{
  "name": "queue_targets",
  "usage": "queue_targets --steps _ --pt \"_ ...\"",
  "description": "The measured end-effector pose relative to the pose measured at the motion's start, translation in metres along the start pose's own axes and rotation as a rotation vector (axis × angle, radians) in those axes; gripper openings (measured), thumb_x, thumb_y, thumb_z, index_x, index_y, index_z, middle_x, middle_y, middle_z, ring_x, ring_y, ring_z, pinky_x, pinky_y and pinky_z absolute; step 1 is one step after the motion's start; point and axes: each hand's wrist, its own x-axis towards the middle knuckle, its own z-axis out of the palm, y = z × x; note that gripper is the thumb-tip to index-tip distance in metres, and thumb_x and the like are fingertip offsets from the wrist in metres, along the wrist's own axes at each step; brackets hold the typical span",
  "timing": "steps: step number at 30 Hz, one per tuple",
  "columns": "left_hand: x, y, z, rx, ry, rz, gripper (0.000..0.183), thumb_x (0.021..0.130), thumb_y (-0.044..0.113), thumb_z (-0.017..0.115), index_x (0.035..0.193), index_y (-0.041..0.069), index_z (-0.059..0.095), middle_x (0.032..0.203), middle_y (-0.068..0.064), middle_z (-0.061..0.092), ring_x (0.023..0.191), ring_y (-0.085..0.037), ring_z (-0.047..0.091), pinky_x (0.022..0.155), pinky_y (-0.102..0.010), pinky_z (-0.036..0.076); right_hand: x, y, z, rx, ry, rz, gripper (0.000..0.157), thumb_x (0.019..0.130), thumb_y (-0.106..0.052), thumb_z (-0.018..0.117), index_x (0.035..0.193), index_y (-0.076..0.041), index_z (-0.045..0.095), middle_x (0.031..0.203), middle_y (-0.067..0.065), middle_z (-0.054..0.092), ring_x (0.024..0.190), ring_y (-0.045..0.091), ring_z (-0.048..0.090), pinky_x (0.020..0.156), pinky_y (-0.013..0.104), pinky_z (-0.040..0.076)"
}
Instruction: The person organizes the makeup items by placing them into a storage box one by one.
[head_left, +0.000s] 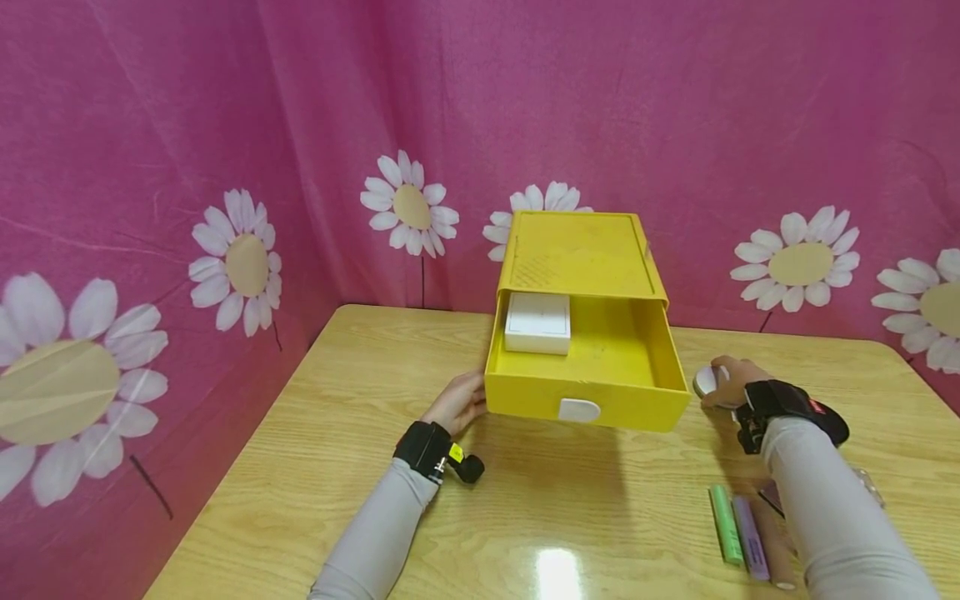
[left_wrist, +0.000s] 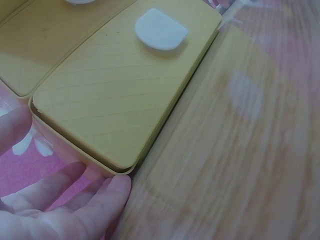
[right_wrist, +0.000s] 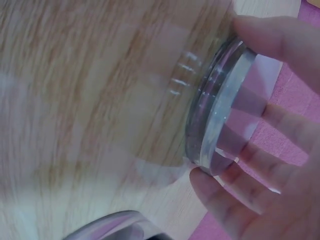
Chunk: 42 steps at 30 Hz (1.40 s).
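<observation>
A yellow drawer unit (head_left: 576, 254) stands near the back of the table, its drawer (head_left: 525, 398) pulled out toward me. A white box (head_left: 537, 323) lies in the drawer's left back corner. My left hand (head_left: 459, 402) touches the unit's left side, fingers spread along the wall. The left wrist view shows a yellow drawer front (left_wrist: 110, 95) with a white tab handle (left_wrist: 161, 30). Right of the unit, my right hand (head_left: 733, 382) holds a round flat case (right_wrist: 220, 110) with a shiny top, thumb and fingers around its edge.
Green (head_left: 726, 525) and purple (head_left: 751, 537) marker-like sticks and a brownish tube (head_left: 776, 554) lie at the table's front right. A clear object (head_left: 868, 485) is partly hidden behind the right forearm. A pink flowered curtain (head_left: 465, 100) hangs behind the table.
</observation>
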Motion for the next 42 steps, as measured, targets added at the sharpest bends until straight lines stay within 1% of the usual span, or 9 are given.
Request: queue_targets --steps 3,6,15,19,25,28,32,37,42 --pt "0.000 0.001 0.000 0.001 -0.011 0.008 0.037 0.096 0.011 0.042 0.127 -0.009 0.045 0.089 0.001 0.062 0.080 -0.010 0.059 0.073 -0.026 0.049 -0.008 -0.016 0.007 -0.054 0.074 0.014 0.086 0.070 -0.039 0.074 0.126 0.012 0.032 0.115 0.043 0.038 0.097 0.048 0.043 0.081 0.060 0.040" --pt "0.000 0.002 0.000 0.002 -0.014 0.019 0.036 0.095 0.009 0.041 0.125 -0.011 0.045 0.085 0.002 0.062 0.078 -0.009 0.059 0.072 -0.026 0.049 -0.013 -0.025 0.009 -0.076 0.120 -0.003 0.081 0.071 -0.032 0.074 0.123 0.014 0.034 0.113 0.042 0.041 0.096 0.048 0.044 0.081 0.058 0.041" --pt "-0.002 0.004 0.002 0.001 -0.004 0.016 0.036 0.095 0.009 0.042 0.124 -0.012 0.046 0.086 0.002 0.061 0.078 -0.009 0.059 0.071 -0.026 0.049 -0.015 -0.026 0.000 -0.063 0.155 -0.071 0.079 0.072 -0.038 0.070 0.120 0.017 0.039 0.112 0.041 0.046 0.093 0.045 0.050 0.078 0.053 0.044" --pt "-0.002 0.003 0.002 0.004 0.001 0.011 0.036 0.095 0.009 0.042 0.123 -0.011 0.047 0.085 0.003 0.061 0.078 -0.009 0.058 0.071 -0.025 0.049 -0.021 -0.033 -0.012 -0.052 0.133 -0.077 0.077 0.074 -0.036 0.069 0.120 0.017 0.038 0.111 0.040 0.047 0.089 0.041 0.049 0.076 0.049 0.045" --pt "-0.002 0.002 0.002 0.004 0.000 0.006 0.037 0.095 0.012 0.043 0.125 -0.010 0.047 0.087 0.002 0.061 0.080 -0.010 0.058 0.072 -0.026 0.048 -0.032 -0.044 -0.035 0.074 0.044 -0.059 0.081 0.077 -0.035 0.070 0.126 0.016 0.030 0.105 0.036 0.045 0.078 0.027 0.051 0.062 0.030 0.049" --pt "-0.001 0.001 0.001 0.008 -0.004 0.007 0.037 0.096 0.013 0.044 0.125 -0.009 0.047 0.089 0.001 0.061 0.082 -0.010 0.059 0.074 -0.027 0.049 -0.039 -0.051 -0.047 0.082 0.028 -0.096 0.082 0.077 -0.033 0.070 0.126 0.017 0.029 0.105 0.037 0.045 0.075 0.024 0.053 0.061 0.030 0.050" --pt "-0.001 0.001 0.002 0.009 0.000 0.007 0.037 0.096 0.014 0.044 0.125 -0.008 0.048 0.091 0.001 0.062 0.082 -0.011 0.059 0.074 -0.027 0.049 -0.050 -0.064 -0.063 0.011 0.068 -0.177 0.080 0.077 -0.034 0.071 0.125 0.017 0.034 0.104 0.032 0.052 0.074 0.020 0.054 0.061 0.030 0.050" --pt "-0.001 0.001 0.002 0.009 0.007 0.011 0.035 0.096 0.012 0.043 0.124 -0.009 0.049 0.088 0.002 0.062 0.080 -0.010 0.059 0.072 -0.027 0.048 -0.067 -0.089 -0.080 -0.065 0.124 -0.240 0.070 0.077 -0.033 0.071 0.122 0.012 0.042 0.093 0.017 0.057 0.073 0.020 0.052 0.058 0.029 0.046" --pt "-0.002 0.001 0.003 0.007 0.010 0.012 0.035 0.096 0.011 0.042 0.124 -0.010 0.048 0.086 0.002 0.061 0.078 -0.010 0.059 0.072 -0.026 0.048 -0.083 -0.116 -0.095 -0.132 0.202 -0.338 0.063 0.076 -0.027 0.072 0.119 0.011 0.046 0.093 0.015 0.058 0.076 0.021 0.051 0.060 0.029 0.043"
